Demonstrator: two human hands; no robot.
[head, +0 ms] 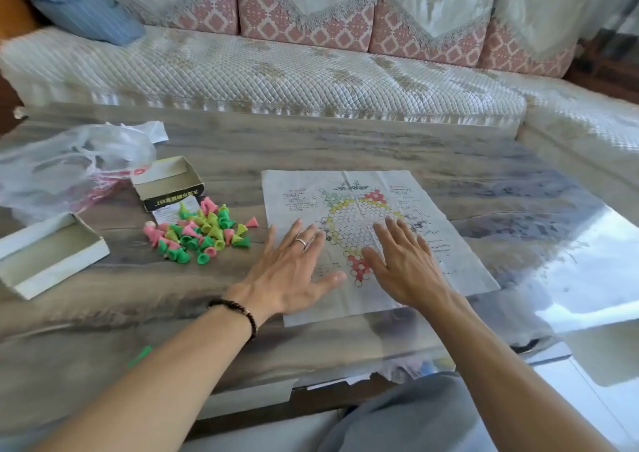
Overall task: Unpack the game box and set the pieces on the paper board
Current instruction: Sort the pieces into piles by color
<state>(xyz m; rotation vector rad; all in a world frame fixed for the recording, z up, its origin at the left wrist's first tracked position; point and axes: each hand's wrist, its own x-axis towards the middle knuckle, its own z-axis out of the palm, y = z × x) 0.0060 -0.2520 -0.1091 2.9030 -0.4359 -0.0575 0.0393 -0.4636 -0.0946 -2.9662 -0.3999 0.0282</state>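
The paper board (pixel 408 188), creased and printed with a star grid of circles, lies flat on the table. My left hand (pixel 294 271) presses on its left part with straight, spread fingers. My right hand (pixel 404 261) lies flat on its middle the same way. Left of the board sits a heap of several pink, green and yellow cone pieces (pixel 198 233). Behind the heap stands the open box tray (pixel 169 182). The box lid (pixel 48 254) lies upside down at the far left. No piece stands on the board.
A crumpled clear plastic bag (pixel 69 164) lies at the table's back left. One green piece (pixel 140 356) lies near the front edge by my left forearm. A quilted sofa (pixel 276 71) runs behind the glossy table (pixel 345 140). My knee (pixel 408 413) shows below.
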